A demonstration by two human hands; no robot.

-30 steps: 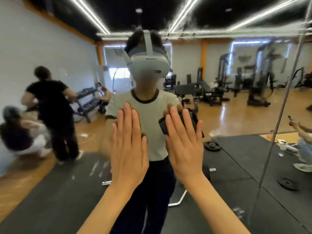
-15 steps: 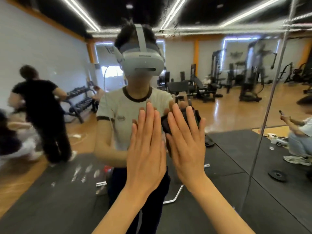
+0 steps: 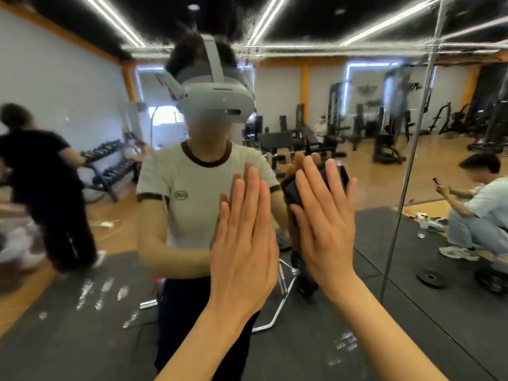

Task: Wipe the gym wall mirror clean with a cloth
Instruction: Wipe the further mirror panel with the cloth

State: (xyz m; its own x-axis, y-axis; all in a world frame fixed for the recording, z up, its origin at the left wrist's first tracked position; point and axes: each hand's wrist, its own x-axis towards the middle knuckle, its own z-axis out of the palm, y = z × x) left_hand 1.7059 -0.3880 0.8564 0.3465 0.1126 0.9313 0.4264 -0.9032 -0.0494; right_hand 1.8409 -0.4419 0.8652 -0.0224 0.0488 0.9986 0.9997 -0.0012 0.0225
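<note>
Fingers of the right hand (image 3: 327, 232) lie straight and spread, pressing a dark, crumpled cloth (image 3: 295, 193) flat against the large wall mirror (image 3: 357, 312); the cloth shows past the thumb side and above the fingertips, trapped between palm and glass rather than clenched in a fist. Just beside it, the left hand (image 3: 243, 251) is also flat on the glass, fingers together and pointing up, holding nothing. The two hands sit side by side at chest height of the reflection, near each other but apart.

Behind them the mirror shows the person's own reflection: a cream T-shirt with dark trim and a grey headset (image 3: 217, 103). White smears (image 3: 88, 292) streak the glass low on the left, and more marks (image 3: 343, 345) sit low on the right. A thin vertical seam (image 3: 404, 188) divides this mirror panel from the next on the right. Reflected around the figure are a wooden gym floor, black mats, a dumbbell rack (image 3: 107, 166), black weight machines, a standing person in black on the left, and a crouching person with a phone on the right
</note>
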